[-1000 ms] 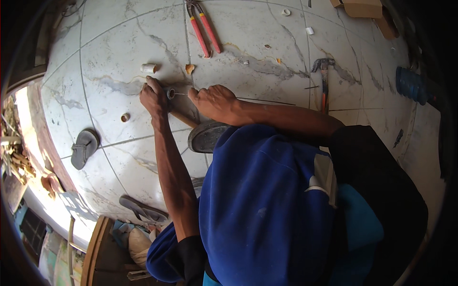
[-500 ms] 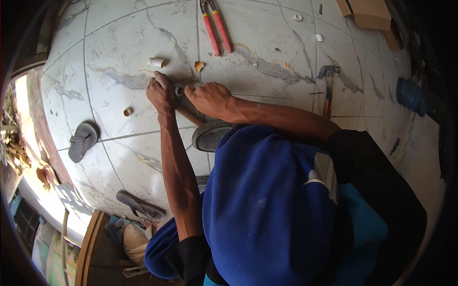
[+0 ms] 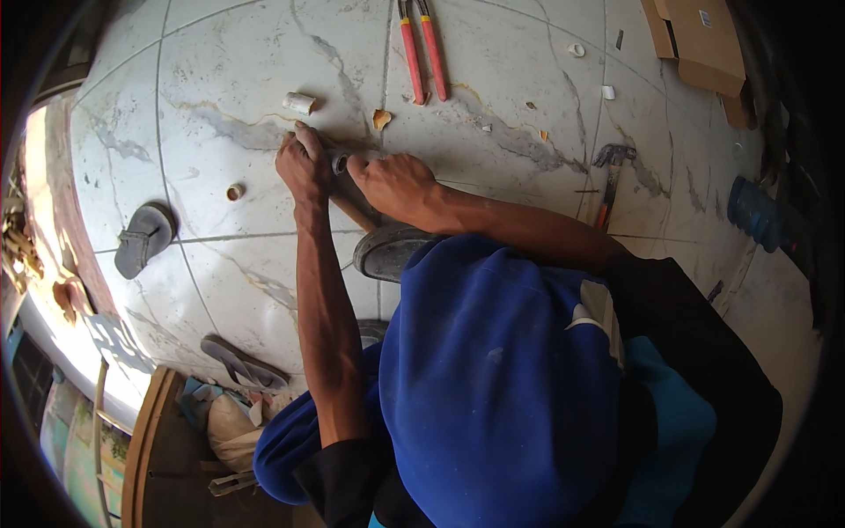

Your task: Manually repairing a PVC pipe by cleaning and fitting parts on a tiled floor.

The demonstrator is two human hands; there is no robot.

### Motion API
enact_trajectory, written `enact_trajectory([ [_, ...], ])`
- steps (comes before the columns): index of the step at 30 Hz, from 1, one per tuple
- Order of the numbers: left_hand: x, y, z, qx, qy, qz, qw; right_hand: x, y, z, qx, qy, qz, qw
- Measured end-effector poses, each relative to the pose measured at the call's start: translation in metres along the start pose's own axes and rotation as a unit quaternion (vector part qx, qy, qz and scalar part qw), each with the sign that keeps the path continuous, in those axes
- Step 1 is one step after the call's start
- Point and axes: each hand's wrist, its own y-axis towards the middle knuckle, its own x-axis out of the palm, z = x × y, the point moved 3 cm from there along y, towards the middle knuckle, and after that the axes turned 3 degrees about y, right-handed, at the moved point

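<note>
The left hand (image 3: 304,167) has its fingers curled and looks clamped around a round fitting (image 3: 340,164), whose grey rim and dark opening show on the thumb side. The fitting sits between the two hands, low over the pale marbled tile floor (image 3: 224,286). The right hand (image 3: 400,189) has its fingers drawn together, index side just beside the rim; whether they pinch anything cannot be told. A wooden handle (image 3: 354,214) slants from near the left hand toward the dark sandal (image 3: 387,253) on the person's foot.

On the cardboard box (image 3: 709,48) at the upper right, a small white label (image 3: 705,18) bears dark marks, too small to read. A light smudge (image 3: 495,355) on the blue cloth (image 3: 502,414) over the person's lap forms no readable letters.

Beyond the hands lie a white tube piece (image 3: 299,104), an orange-brown shard (image 3: 380,119) and red-handled pliers (image 3: 411,62). A small brown ring (image 3: 235,192) lies to the left; a hammer (image 3: 613,157) lies to the right, near a blue plastic bottle (image 3: 754,214).
</note>
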Motion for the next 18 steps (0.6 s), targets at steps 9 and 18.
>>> enact_trajectory([
  [9,0.002,0.002,0.003,0.029,0.025,0.019,0.999,-0.006,-0.020,0.006,0.016,-0.010,-0.076,0.997],
  [18,0.001,-0.011,-0.012,0.002,0.018,0.001,1.000,-0.006,-0.020,0.001,0.036,-0.006,-0.104,0.994],
])
